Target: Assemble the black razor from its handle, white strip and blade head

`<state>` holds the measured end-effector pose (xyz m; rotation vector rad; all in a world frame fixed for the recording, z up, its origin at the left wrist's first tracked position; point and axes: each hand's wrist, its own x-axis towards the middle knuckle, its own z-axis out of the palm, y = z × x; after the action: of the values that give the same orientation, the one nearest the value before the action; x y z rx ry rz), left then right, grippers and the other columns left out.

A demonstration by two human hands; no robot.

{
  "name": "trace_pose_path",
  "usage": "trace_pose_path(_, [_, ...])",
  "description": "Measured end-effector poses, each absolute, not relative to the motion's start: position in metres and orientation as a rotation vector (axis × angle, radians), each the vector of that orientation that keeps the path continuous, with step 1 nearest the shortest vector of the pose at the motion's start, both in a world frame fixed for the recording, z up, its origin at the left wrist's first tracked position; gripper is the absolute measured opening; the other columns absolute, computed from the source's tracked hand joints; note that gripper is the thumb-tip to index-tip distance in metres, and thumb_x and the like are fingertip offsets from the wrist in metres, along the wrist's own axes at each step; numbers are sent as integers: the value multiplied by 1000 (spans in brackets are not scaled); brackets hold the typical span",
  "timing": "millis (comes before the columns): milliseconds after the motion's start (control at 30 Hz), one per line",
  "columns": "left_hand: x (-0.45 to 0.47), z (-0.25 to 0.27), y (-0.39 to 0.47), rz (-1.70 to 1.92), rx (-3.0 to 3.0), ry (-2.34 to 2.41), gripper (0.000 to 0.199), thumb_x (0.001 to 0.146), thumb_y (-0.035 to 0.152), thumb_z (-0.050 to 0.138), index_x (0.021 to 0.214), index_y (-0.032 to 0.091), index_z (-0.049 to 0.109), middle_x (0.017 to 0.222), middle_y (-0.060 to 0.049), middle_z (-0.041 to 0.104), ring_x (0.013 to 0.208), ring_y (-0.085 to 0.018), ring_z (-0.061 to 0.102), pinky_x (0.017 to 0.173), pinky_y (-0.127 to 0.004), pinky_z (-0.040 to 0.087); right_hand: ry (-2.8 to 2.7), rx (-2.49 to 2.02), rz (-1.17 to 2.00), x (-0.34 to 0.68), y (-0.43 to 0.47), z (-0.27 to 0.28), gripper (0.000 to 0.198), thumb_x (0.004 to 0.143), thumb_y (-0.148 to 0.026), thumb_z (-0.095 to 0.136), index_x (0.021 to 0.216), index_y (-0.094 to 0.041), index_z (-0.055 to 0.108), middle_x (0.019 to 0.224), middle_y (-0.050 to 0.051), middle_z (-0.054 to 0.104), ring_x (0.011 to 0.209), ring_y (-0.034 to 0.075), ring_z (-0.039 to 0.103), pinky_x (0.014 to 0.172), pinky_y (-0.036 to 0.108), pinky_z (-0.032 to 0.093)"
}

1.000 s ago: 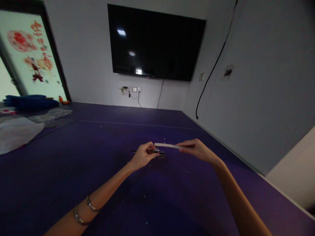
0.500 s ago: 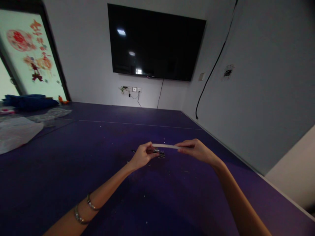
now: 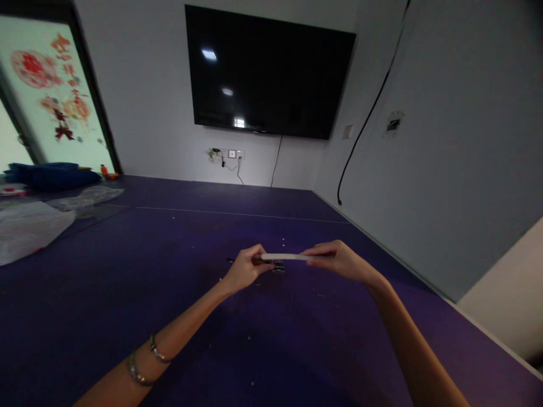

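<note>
A thin, flat white piece point(image 3: 285, 257), seen edge-on, spans the gap between my two hands above the purple surface. My left hand point(image 3: 246, 267) pinches its left end between thumb and fingers. At the other end, my right hand point(image 3: 333, 258) grips it the same way, fingers on top and thumb beneath. Its exact kind does not show from this angle. Just beyond and below it lies a small dark object with clear parts point(image 3: 279, 266), partly hidden by my left thumb and the white piece.
Small white bits are scattered over the purple surface point(image 3: 263, 350). At the far left lie clear plastic bags point(image 3: 36, 226), a dark blue cloth bundle point(image 3: 53, 176) and a small orange object point(image 3: 109, 173). A black cable point(image 3: 367, 121) hangs down the right wall; a television point(image 3: 271, 73) is mounted ahead.
The white piece's left end has dipped slightly, and the piece now covers more of the small dark object. Both hands keep hold of it in almost the same place.
</note>
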<state>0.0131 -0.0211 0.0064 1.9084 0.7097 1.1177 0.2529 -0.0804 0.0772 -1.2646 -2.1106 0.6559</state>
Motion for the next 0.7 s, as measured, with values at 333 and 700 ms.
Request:
trace_pose_path(333, [14, 5, -21, 1101, 1861, 706, 28, 66, 25, 68, 63, 16, 42, 59, 6, 46, 56, -7, 46, 56, -20, 37, -2035, -1309, 670, 258, -78, 74, 30, 73, -38, 62, 97, -22, 70, 93, 4, 70, 85, 20, 63, 78, 31, 48])
trace_pose_path(700, [14, 9, -25, 1114, 1884, 688, 24, 68, 23, 66, 64, 16, 43, 62, 5, 49, 58, -8, 48, 57, -21, 37, -2033, -1315, 703, 264, -69, 66, 34, 72, -42, 62, 98, -23, 70, 94, 4, 70, 86, 22, 63, 79, 35, 48])
